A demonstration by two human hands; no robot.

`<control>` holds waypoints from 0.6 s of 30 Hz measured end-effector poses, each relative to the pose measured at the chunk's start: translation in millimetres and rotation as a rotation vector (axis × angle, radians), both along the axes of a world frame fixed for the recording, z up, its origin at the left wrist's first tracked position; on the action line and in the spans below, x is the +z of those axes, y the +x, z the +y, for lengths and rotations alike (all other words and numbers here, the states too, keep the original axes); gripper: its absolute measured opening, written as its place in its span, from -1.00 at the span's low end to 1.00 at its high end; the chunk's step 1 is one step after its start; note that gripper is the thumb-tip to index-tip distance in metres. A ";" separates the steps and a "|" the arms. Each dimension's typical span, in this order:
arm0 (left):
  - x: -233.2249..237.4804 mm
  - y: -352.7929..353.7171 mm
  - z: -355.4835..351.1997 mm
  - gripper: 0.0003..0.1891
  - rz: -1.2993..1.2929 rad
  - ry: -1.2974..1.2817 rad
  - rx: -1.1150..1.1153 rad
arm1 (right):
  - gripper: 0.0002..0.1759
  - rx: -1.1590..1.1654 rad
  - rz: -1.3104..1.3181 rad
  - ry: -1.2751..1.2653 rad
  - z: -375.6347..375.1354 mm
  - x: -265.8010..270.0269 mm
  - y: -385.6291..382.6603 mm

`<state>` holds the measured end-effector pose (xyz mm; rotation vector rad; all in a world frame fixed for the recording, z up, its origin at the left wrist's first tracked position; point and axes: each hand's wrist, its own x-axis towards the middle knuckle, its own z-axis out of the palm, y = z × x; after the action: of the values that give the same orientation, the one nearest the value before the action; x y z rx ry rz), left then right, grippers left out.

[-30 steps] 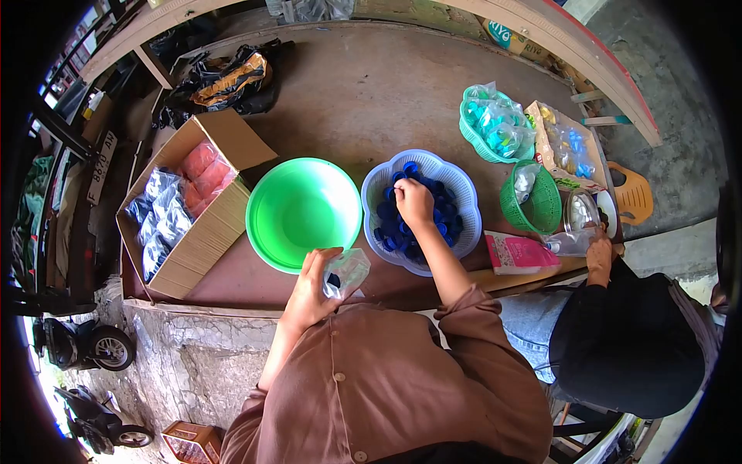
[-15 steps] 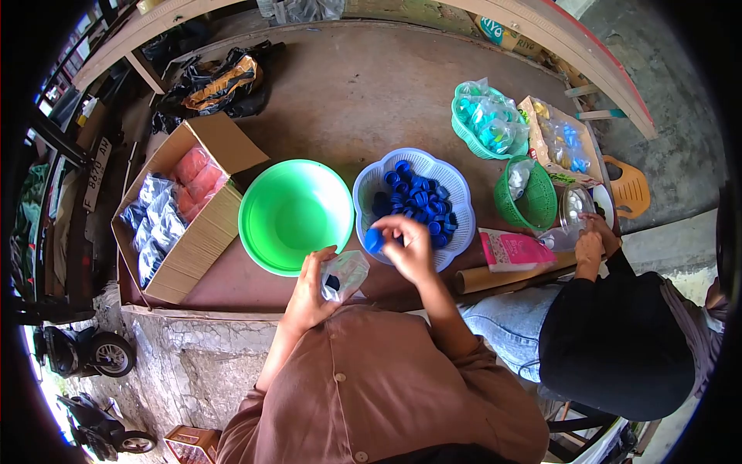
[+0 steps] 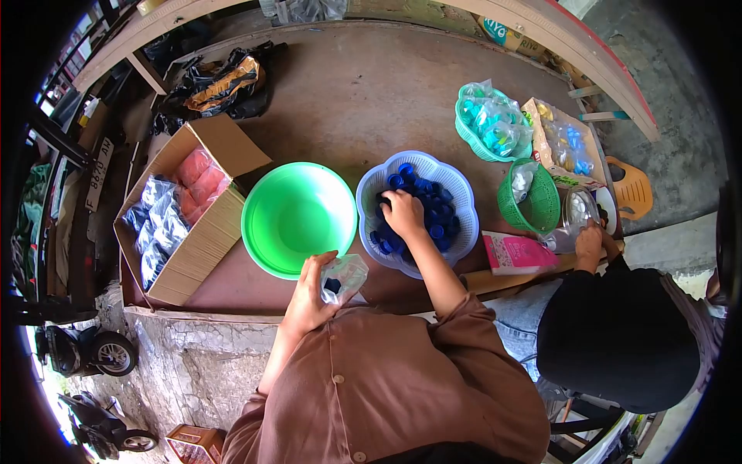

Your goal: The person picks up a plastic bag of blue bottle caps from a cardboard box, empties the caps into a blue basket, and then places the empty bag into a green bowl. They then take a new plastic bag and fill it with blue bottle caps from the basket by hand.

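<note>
My left hand point(image 3: 308, 298) is closed around a clear plastic bag point(image 3: 352, 272), holding its mouth open just in front of the green basin. Inside the bag a dark blue cap point(image 3: 332, 285) shows through. My right hand point(image 3: 403, 214) reaches into the lavender plastic basket point(image 3: 457, 179), fingers bent down among blue bottle caps point(image 3: 437, 210). Its fingertips are partly hidden, so whether it grips a cap does not show. Left of the basket stands the bright green basin point(image 3: 297, 220), with nothing visible in it.
At left, a cardboard box point(image 3: 197, 251) holds bagged red and blue items. Toward the right are a teal basket point(image 3: 498, 155) of bagged caps, a green basket point(image 3: 545, 205), a carton point(image 3: 591, 166) and a pink packet point(image 3: 516, 251). A co-worker in black point(image 3: 610, 332) works there.
My right hand has moved forward from beside the bag into the basket; the blue cap it held is no longer visible in its fingers. My left hand still holds the bag.
</note>
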<state>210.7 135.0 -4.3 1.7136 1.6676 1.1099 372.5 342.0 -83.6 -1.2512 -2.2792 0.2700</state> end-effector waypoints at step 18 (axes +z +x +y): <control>-12.0 3.4 -2.4 -0.23 -0.046 -0.005 0.024 | -0.82 0.255 0.996 -1.088 -72.1 75.2 13.0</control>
<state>214.1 132.6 -16.3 1.6563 1.6655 1.1469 385.5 269.9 -8.4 -0.8494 -1.3141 1.9047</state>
